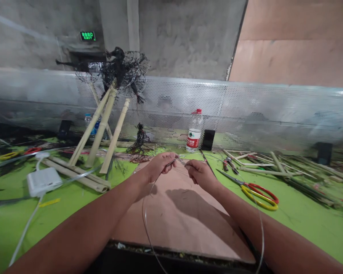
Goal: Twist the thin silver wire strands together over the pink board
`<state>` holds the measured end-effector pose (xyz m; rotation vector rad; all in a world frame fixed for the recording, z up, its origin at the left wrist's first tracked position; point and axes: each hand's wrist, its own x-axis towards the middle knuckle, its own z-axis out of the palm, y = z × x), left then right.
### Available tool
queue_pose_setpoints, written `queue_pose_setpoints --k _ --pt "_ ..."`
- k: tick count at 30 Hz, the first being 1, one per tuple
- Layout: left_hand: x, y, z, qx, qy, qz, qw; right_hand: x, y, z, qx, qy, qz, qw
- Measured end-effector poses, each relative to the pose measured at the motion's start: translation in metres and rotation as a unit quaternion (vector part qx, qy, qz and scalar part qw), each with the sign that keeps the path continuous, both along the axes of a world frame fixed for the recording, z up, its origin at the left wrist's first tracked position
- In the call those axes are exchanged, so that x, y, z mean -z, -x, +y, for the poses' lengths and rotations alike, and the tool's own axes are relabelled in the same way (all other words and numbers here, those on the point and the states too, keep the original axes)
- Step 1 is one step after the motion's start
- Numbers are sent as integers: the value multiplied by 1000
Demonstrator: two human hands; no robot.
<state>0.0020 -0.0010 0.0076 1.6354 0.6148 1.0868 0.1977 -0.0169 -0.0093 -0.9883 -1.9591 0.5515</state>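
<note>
My left hand [160, 166] and my right hand [200, 173] are held close together over a brown board [183, 220] on the green table. Both are closed in a pinch on a thin metal wire [145, 217]. The wire runs between the fingertips, loops down past my left wrist towards me, and another strand trails along my right forearm. The fingertips nearly touch above the board's far edge.
Red and yellow scissors [257, 192] lie right of my right hand. Pliers [228, 163] and bamboo strips [277, 163] lie at the right. A water bottle [194, 131] stands at the back. Bamboo poles [103, 125] with black wire mesh lean at the left, near a white box [42, 180].
</note>
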Motion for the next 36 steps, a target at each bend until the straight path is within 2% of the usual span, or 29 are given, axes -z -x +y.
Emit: queue_pose_setpoints --k 2,5,20,31,36 --pt "-1 -2 -3 -6 -15 19 1000 2 1 -1 -25 41 10 999" --pt "-2 -5 -7 -15 -19 30 999 5 2 -1 -42 65 25 997" --pt "1 -5 -3 -47 -25 34 998 6 2 -2 -58 81 8 995" --pt "0 -5 -4 -34 -24 25 999 2 2 -3 -66 76 -6 995" --pt "-5 -4 -10 -12 -5 47 999 0 -4 -1 -53 16 -58 997"
